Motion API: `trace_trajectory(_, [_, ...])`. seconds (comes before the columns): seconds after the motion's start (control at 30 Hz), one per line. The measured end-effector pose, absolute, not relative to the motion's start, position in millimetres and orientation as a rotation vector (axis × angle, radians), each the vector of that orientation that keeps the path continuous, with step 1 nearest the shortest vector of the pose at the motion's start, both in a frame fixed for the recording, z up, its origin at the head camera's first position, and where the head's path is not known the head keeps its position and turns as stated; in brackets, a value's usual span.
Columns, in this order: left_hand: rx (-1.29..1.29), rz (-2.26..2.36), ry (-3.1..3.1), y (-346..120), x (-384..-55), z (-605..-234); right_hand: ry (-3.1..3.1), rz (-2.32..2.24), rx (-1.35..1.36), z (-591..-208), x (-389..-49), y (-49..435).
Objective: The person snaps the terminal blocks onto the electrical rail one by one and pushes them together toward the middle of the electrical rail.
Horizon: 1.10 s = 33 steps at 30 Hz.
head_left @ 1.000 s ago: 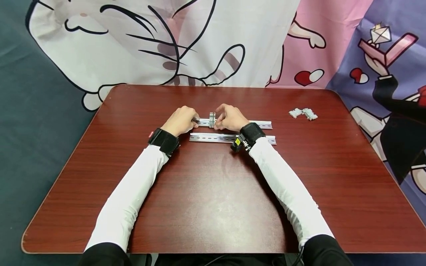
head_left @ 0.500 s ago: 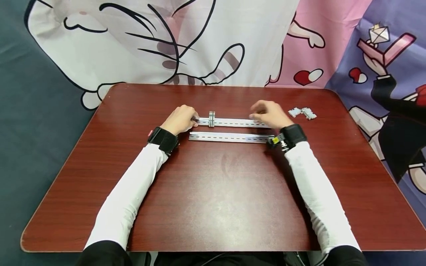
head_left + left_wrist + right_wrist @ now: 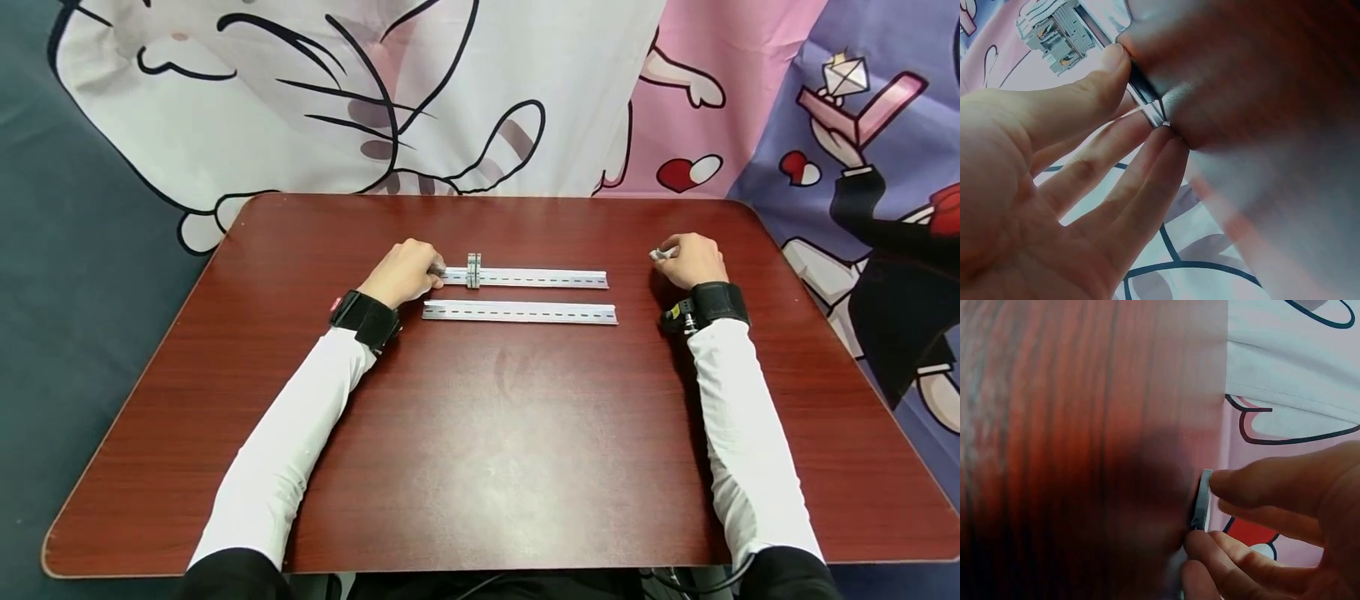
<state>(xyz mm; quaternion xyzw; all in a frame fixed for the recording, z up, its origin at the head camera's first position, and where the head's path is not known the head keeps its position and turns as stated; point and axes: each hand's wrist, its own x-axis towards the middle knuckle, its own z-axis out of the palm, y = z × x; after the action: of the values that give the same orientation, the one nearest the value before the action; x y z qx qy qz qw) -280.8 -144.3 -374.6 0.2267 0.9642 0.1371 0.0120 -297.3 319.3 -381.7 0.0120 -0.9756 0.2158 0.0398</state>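
My left hand [image 3: 405,272] pinches the left end of the rear DIN rail [image 3: 543,278], thumb on one side and fingers on the other in the left wrist view. Grey terminal blocks [image 3: 474,271] stand upright side by side on that rail, just right of the hand; their stepped housings [image 3: 1057,37] show in the left wrist view. At the table's far right my right hand [image 3: 692,260] pinches a flat, pale grey terminal block [image 3: 1202,500] between thumb and fingers, close over the tabletop. The hand hides part of this block.
A second DIN rail [image 3: 520,312] lies parallel, nearer the body, with no blocks on it. Both rails lie on the reddish-brown table [image 3: 480,433]. Behind the table's back edge hangs a printed cloth [image 3: 585,100].
My right hand has left the blocks on the rear rail, swept right across the table and taken hold of a loose terminal block. The left hand has stayed at the rail's end.
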Motion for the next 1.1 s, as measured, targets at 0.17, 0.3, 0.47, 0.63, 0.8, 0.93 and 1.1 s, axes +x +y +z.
trace_trajectory(0.17, [0.705,0.427,3.035,-142.8,-279.4,-376.2,-3.0,0.671,0.03,-383.5,-297.6,320.0])
trace_trajectory(0.3, [0.694,0.416,3.048,-142.3,-279.0,-377.5,-2.986,0.693,-0.009,-382.1,-295.1,317.3])
trace_trajectory(0.47, [0.667,0.371,3.028,-143.7,-279.8,-376.3,-2.954,0.725,-0.005,-379.7,-292.9,313.1])
trace_trajectory(0.63, [0.618,0.342,2.97,-145.8,-279.1,-370.1,-2.952,0.736,0.0,-379.9,-289.2,312.7])
trace_trajectory(0.8, [0.584,0.289,3.041,-146.7,-269.8,-358.7,-2.974,0.749,0.017,-383.5,-289.0,314.1])
trace_trajectory(0.93, [0.668,0.296,2.987,-142.4,-263.7,-348.7,-2.989,0.751,0.044,-381.1,-290.2,314.5])
trace_trajectory(1.1, [0.793,0.301,2.81,-133.5,-261.3,-344.6,-3.047,0.706,0.109,-374.0,-290.0,314.1])
